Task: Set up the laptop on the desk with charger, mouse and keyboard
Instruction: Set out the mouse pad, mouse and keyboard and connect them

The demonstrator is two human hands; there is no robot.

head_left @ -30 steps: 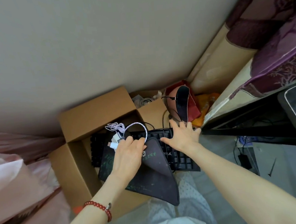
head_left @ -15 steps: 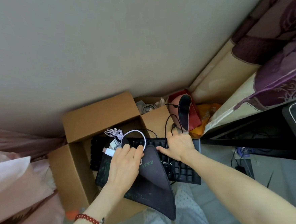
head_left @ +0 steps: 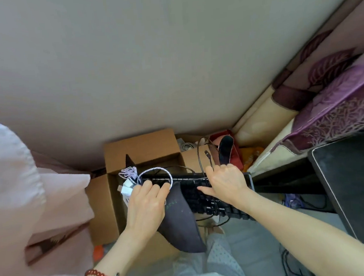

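A black keyboard [head_left: 199, 198] is held over an open cardboard box [head_left: 142, 148], tilted toward the lower right. My right hand [head_left: 225, 184] grips its right half from above, and its black cable [head_left: 200, 156] loops up behind. My left hand [head_left: 145, 203] holds the keyboard's left end together with a dark mouse pad [head_left: 180, 224] that droops below, plus a white charger plug [head_left: 126, 190] with a white braided cable [head_left: 154, 172]. A black mouse [head_left: 225, 148] stands upright behind my right hand.
A dark desk edge [head_left: 284, 173] and the dark laptop lid [head_left: 352, 186] lie at the right, with cables on the floor beneath. Purple-patterned curtain [head_left: 335, 97] hangs at upper right. Pink fabric [head_left: 19, 203] fills the left. A red pouch [head_left: 235, 153] sits behind the box.
Both hands have lifted the keyboard, mouse pad and charger higher out of the box and a little to the right. The view has swung left, bringing more pink fabric in.
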